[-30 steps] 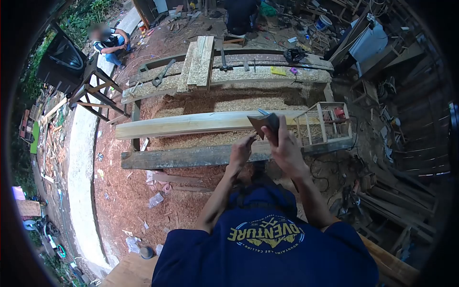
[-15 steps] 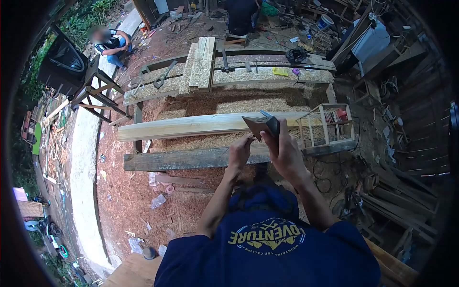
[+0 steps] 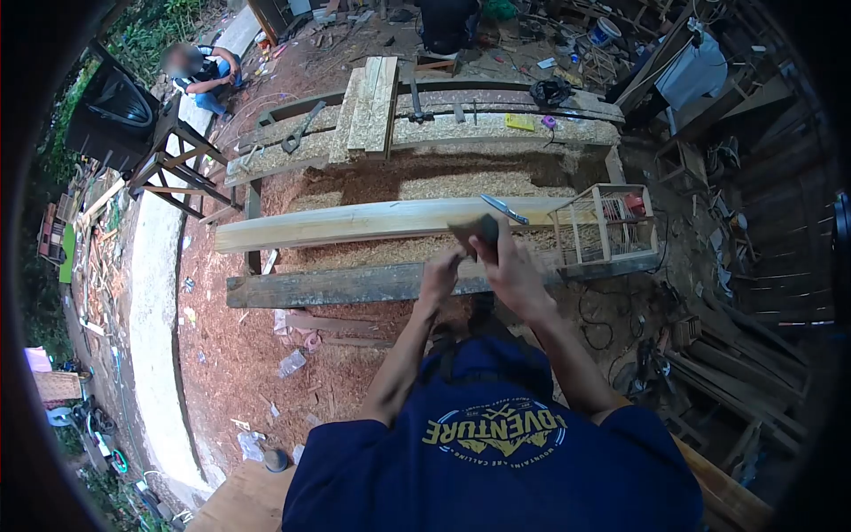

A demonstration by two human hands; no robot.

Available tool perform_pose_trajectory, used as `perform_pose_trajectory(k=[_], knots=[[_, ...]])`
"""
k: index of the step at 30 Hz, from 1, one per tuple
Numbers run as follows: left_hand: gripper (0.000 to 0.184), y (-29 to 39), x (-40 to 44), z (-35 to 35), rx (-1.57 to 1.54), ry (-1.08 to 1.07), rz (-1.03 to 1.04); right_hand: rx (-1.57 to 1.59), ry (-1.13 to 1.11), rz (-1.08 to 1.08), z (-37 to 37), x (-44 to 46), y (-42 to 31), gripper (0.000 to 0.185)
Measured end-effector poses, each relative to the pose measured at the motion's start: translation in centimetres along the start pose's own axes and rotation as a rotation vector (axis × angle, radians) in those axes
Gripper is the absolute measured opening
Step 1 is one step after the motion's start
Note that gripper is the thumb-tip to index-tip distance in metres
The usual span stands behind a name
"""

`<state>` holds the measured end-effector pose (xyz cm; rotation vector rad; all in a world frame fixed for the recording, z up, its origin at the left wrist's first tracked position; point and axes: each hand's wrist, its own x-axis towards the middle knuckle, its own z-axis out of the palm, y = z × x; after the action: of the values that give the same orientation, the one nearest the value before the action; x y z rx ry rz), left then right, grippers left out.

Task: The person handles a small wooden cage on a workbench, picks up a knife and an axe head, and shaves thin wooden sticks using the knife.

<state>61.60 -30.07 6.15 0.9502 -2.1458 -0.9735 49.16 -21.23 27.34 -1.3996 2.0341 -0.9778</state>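
My right hand (image 3: 514, 273) grips a dark folded sheet (image 3: 475, 232), which looks like sandpaper, over the near side of the pale plank. My left hand (image 3: 441, 275) is closed just left of it, its fingertips near the sheet's lower edge; what it pinches is too small to make out. The long pale plank (image 3: 346, 223) lies across the bench frame beyond both hands. A knife (image 3: 504, 209) with a bluish blade rests on the plank just past my right hand. The weathered grey beam (image 3: 346, 287) runs below the plank, nearer to me.
A wire-and-wood cage (image 3: 606, 227) stands at the right end of the beams. Stacked boards (image 3: 370, 106), a hammer (image 3: 417, 103) and a yellow item (image 3: 519, 121) lie on the far beam. One person (image 3: 208, 78) sits at upper left; another (image 3: 446, 27) is at the top.
The dark sheet and my right hand have moved slightly left and toward me. The knife, partly hidden behind the sheet before, now shows whole on the plank.
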Motion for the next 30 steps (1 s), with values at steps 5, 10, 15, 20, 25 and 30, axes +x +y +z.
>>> perform_pose_trajectory(k=[5, 10, 15, 20, 25, 30], knots=[[0.019, 2.3, 0.2, -1.1, -0.116, 0.082, -0.042, 0.057, 0.071, -0.076, -0.1, -0.2, 0.0, 0.033], [0.017, 5.1, 2.1, -2.6, -0.17, 0.168, 0.05, 0.048, 0.08, -0.202, -3.1, 1.1, -3.1, 0.034], [0.018, 5.8, 1.8, -3.4, -0.201, 0.151, 0.071, 0.028, 0.073, -0.16, -3.3, 0.1, -4.1, 0.031], [0.017, 2.9, 0.4, -1.9, -0.17, 0.063, -0.02, 0.059, 0.06, -0.146, -0.4, 1.6, -1.4, 0.033], [0.016, 5.1, 0.9, -3.0, -0.139, 0.092, 0.008, 0.043, 0.037, -0.187, -2.3, 0.8, -3.4, 0.035], [0.016, 4.1, 0.6, -2.5, -0.099, 0.132, 0.047, 0.045, 0.098, -0.227, -0.6, 0.5, -2.9, 0.032]])
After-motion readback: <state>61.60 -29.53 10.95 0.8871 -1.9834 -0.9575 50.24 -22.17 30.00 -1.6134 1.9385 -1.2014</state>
